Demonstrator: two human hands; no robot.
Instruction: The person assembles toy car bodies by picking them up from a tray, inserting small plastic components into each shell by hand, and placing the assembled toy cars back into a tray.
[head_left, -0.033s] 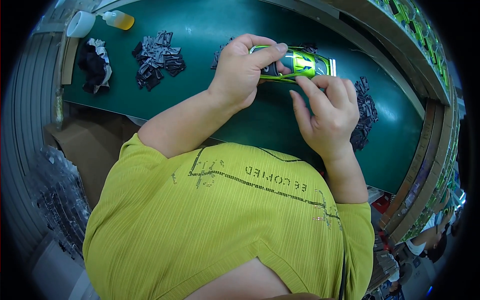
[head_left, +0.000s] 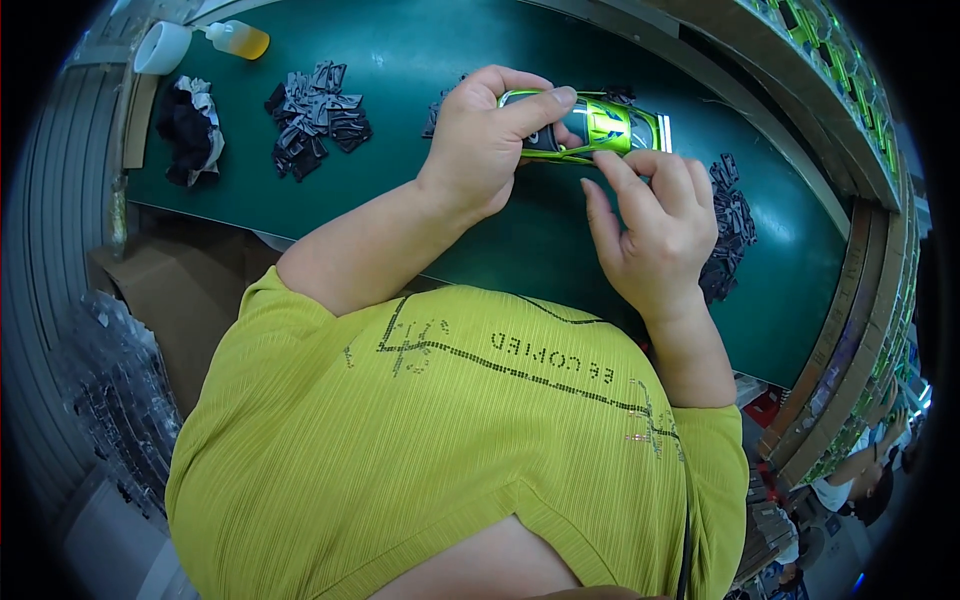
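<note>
A glossy lime-green toy car body (head_left: 608,126) with dark windows is held above the table, its length running left to right. My left hand (head_left: 470,140) grips its left end, thumb on top and the other fingers partly hidden behind and beneath. My right hand (head_left: 660,225) is at the near side of the car, its index fingertip touching the lower edge. The right thumb stands apart from the index finger, and the remaining fingers are curled. Small black plastic parts (head_left: 732,225) lie in a heap just right of that hand.
The green table (head_left: 400,220) carries another heap of black parts (head_left: 318,118) at the left. Dark cloth (head_left: 188,135), a bottle of amber liquid (head_left: 240,40) and a white roll (head_left: 162,48) sit at the far left. Shelving (head_left: 830,110) with green pieces borders the right; a cardboard box (head_left: 180,300) stands lower left.
</note>
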